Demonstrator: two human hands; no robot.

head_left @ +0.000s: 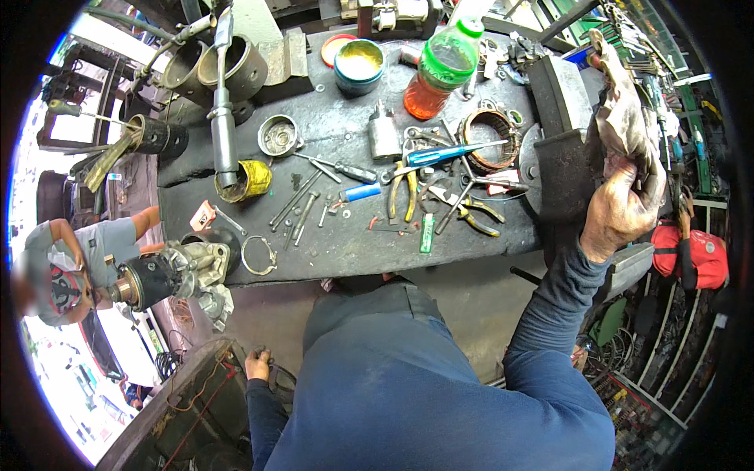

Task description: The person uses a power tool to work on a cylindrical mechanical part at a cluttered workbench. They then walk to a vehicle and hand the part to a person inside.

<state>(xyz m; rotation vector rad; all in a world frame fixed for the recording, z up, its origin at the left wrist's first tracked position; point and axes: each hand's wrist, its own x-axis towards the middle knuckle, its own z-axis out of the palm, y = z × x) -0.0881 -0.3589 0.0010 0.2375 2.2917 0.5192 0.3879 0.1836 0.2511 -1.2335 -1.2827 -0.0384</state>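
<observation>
My right hand (616, 206) is raised at the right end of the workbench, closed around a crumpled, grease-stained cloth (623, 118). The cloth stands up above my fingers, beside a dark bench vise (561, 169). Low on the left, my left hand (258, 365) hangs below the bench edge, near a dark metal box (200, 369). Its fingers are small and foreshortened, so their grip cannot be made out. On the bench lie a blue screwdriver (432, 155), yellow-handled pliers (404, 192), a copper-wound stator ring (487, 137) and a blue lighter (361, 192).
An open tub of yellow grease (359, 67) and a green-capped bottle of red liquid (444, 67) stand at the back. A motor-like assembly (169, 275) juts from the bench's left end. Another person (86, 259) is at far left; a red bag (695, 255) lies at right.
</observation>
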